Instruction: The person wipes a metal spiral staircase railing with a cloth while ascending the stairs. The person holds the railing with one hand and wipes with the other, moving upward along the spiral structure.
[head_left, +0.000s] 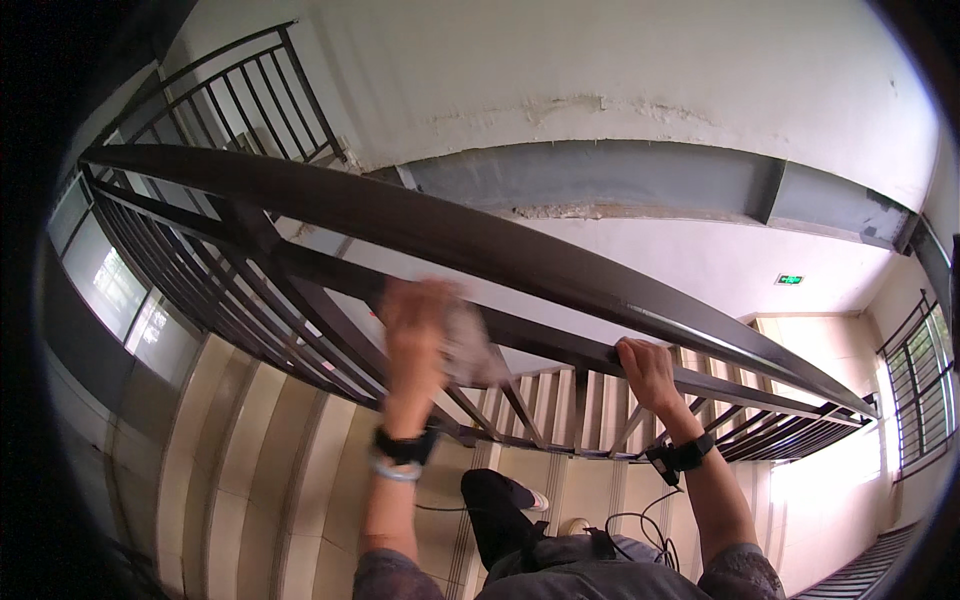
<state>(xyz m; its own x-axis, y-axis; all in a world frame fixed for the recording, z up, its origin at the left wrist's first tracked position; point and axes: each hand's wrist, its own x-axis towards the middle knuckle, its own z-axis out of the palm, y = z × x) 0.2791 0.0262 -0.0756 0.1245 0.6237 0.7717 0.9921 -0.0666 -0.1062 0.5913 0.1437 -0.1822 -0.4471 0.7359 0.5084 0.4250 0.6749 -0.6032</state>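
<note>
A dark metal stair railing runs across the view, with a broad top handrail (420, 221) and a thinner lower rail (536, 335) beneath it. My left hand (417, 319), blurred by motion, is at the lower rail and holds a greyish cloth (471, 346) that hangs beside the fingers. The blur hides how the fingers wrap the cloth. Farther right, my right hand (649, 373) is closed around the same lower rail. Each wrist wears a black strap, and a light band sits below the left one.
Tiled steps (247, 450) lie under me and to the left. Beyond the balusters another flight (547, 401) descends. A thin black cable (645, 517) loops near my right forearm. A barred window (919, 382) is at right; a green exit sign (789, 279) hangs on the wall.
</note>
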